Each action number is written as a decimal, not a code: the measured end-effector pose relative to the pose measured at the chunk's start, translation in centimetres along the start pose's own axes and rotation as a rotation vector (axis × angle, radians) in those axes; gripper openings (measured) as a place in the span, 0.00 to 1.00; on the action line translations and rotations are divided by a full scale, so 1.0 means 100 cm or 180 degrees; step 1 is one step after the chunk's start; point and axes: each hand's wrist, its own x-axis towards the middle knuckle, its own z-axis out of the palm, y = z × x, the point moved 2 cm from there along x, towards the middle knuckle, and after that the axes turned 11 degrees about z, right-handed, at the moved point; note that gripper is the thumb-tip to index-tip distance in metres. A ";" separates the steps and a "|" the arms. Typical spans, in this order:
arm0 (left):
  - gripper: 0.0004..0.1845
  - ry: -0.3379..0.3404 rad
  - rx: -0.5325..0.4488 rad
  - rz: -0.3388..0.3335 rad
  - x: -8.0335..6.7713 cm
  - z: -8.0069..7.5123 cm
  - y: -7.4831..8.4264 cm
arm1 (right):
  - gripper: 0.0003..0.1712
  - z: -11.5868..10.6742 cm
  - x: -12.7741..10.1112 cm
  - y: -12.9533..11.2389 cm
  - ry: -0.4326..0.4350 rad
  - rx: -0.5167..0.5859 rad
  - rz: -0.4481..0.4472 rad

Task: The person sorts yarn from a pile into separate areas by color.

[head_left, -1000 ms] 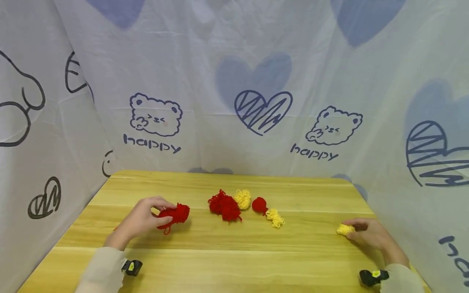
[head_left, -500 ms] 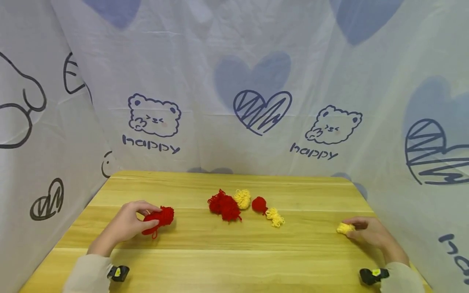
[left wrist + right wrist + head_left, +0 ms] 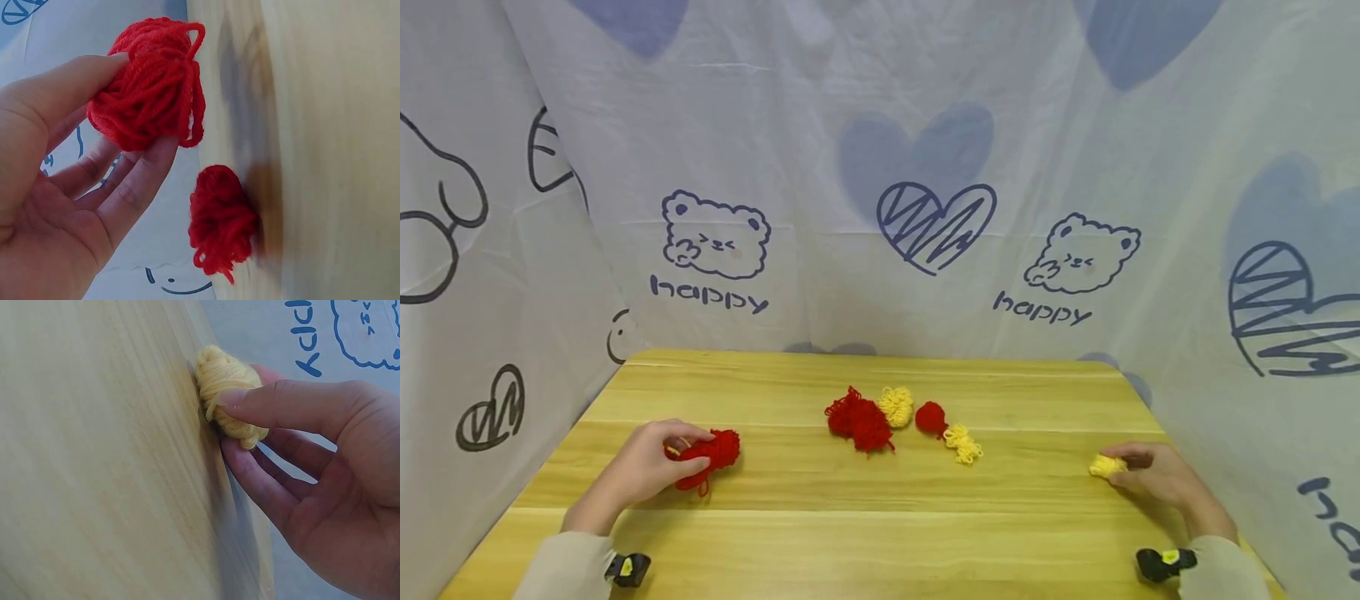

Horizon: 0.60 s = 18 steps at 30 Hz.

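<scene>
Pale cloth [image 3: 812,125] fills the upper frame of the head view and runs down both sides, printed with a blue heart [image 3: 917,150] at upper centre, a scribbled heart [image 3: 936,227] overlapping its lower part, and a bear [image 3: 717,237] on either side, each above the word "happy" [image 3: 709,295]. A wooden worktop [image 3: 880,533] spans the bottom.

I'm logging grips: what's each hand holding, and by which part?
The left hand pinches a red yarn ball by opposite sides; the right hand, a yellow yarn ball likewise.

This is a curtained-off tabletop workspace, with heart-printed cloth [image 3: 831,304] hanging around a wood-grain table [image 3: 880,542].
</scene>
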 end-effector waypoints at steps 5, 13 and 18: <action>0.17 -0.0006 0.0085 -0.0008 -0.003 0.000 -0.003 | 0.27 -0.001 -0.001 0.000 -0.0056 0.0027 0.0001; 0.16 -0.0036 0.0176 -0.0083 -0.005 -0.002 -0.008 | 0.28 -0.001 -0.001 0.000 -0.0059 0.0026 0.0028; 0.16 -0.0046 0.0143 -0.0113 -0.007 -0.003 -0.011 | 0.28 -0.001 -0.001 0.001 -0.0051 0.0019 0.0034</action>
